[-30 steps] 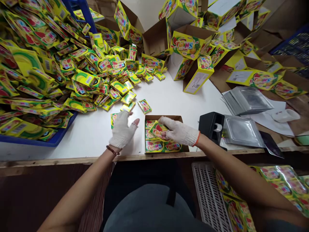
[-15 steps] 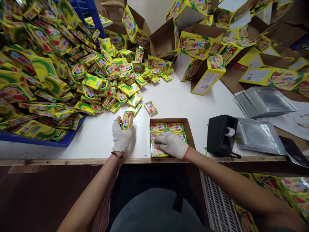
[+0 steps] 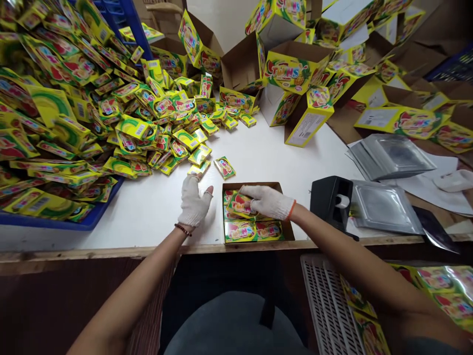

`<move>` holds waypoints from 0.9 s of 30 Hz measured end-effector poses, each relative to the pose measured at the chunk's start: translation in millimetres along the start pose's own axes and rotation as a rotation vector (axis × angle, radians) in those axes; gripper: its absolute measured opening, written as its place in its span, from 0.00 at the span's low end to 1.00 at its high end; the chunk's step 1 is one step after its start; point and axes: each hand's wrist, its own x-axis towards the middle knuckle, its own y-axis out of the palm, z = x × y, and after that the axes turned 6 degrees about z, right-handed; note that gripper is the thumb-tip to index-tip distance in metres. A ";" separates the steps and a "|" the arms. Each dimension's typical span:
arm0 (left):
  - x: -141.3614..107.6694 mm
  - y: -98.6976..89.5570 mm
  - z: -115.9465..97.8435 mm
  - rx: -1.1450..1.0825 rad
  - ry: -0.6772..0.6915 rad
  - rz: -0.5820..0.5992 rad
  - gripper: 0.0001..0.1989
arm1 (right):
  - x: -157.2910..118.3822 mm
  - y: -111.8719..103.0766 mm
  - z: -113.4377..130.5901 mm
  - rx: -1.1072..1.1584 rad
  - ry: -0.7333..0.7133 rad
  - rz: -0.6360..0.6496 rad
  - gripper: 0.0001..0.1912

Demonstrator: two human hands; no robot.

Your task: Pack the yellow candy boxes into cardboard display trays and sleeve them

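My right hand (image 3: 271, 201), in a white knitted glove with an orange cuff, grips a small yellow-and-green packet (image 3: 239, 204) printed with fruit. The packet is tilted over the far left part of an open carton (image 3: 288, 209), above similar packets laid flat in rows. Part of the carton's contents lies hidden under this hand. To the left, my gloved left hand (image 3: 193, 203) has its thumb spread from the fingers and holds nothing. Its fingertips reach the near edge of a yellow packet (image 3: 200, 169) at the front of the heap. One loose packet (image 3: 224, 167) lies behind the carton.
A blue crate (image 3: 88, 223) overflows with packets at left, spilling onto the white table (image 3: 155, 212). Empty printed display boxes (image 3: 288, 71) crowd the back. A black tape dispenser (image 3: 330, 201) and clear plastic trays (image 3: 386, 207) stand at right. Below is a white slatted basket (image 3: 328, 301).
The packet seen in my left hand is gone from it, and my right hand now holds one. My right hand has moved from the carton's near rows to its far side.
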 end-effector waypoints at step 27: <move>-15.4 -13.2 -45.4 -0.543 -0.071 0.075 0.23 | 13.0 -3.3 8.4 0.203 -0.191 -0.457 0.18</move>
